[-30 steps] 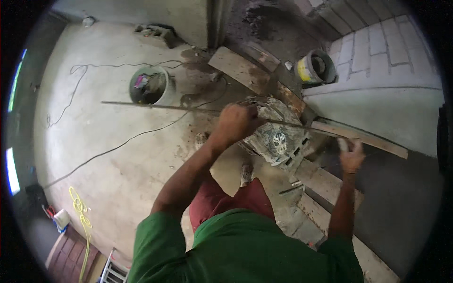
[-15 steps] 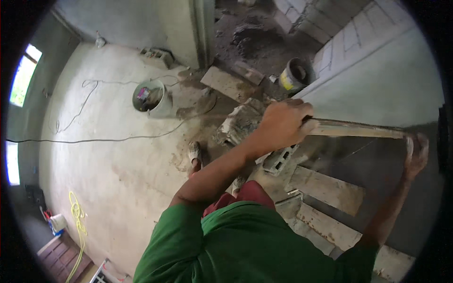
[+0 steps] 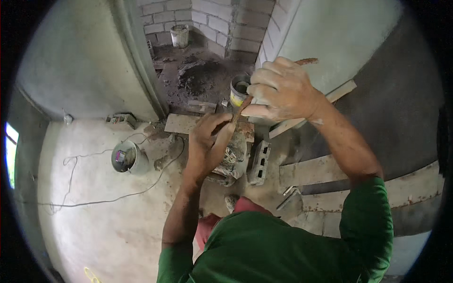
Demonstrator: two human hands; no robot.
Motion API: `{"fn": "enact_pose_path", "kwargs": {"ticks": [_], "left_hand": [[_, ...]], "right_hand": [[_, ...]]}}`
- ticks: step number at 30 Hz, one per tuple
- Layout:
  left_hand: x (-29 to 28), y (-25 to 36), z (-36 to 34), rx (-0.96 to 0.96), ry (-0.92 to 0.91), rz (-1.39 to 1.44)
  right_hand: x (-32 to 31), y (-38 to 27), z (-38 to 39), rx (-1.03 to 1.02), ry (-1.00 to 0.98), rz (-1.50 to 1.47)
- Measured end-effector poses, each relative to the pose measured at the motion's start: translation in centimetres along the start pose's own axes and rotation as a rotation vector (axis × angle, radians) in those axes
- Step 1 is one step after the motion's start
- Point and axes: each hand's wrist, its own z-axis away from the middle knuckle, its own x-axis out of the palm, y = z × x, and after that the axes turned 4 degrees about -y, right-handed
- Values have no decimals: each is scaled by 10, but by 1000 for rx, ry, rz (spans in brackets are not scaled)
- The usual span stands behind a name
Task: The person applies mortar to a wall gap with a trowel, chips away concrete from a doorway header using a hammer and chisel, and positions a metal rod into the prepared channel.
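Note:
My right hand (image 3: 283, 92), dusted pale grey, is closed round a thin, rusty brown bar (image 3: 307, 61) raised in front of me. One end sticks out past the knuckles; the middle is hidden in the fist. Lower down, my left hand (image 3: 207, 144) pinches the bar's other end between thumb and fingers. The exact kind of tool cannot be made out. Behind my right wrist, a long pale wooden strip (image 3: 344, 92) leans along the wall. Under my hands sit a mortar-smeared sack-like heap (image 3: 236, 158) and a hollow concrete block (image 3: 259, 162).
A bucket (image 3: 130, 158) with things in it stands left, beside a dark cable (image 3: 108, 198) on the floor. Planks (image 3: 311, 170) lie right. Ahead are a bucket with a yellow label (image 3: 238, 87), a dark mortar pile (image 3: 196, 75) and a white bucket (image 3: 179, 37).
The long strip has left my hands, and both now grip the short rusty bar. My right hand has come in from the far right; the view has turned toward the doorway.

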Motion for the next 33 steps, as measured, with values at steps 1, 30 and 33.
{"fn": "enact_pose_path", "kwargs": {"ticks": [1, 30, 33], "left_hand": [[-5, 3, -1, 0, 20, -1], [-60, -54, -11, -109, -152, -116], [-65, 9, -63, 162, -112, -115]], "right_hand": [[2, -6, -14, -31, 31, -3], [-21, 54, 46, 270, 137, 489], [-65, 76, -2, 220, 162, 389]]}}
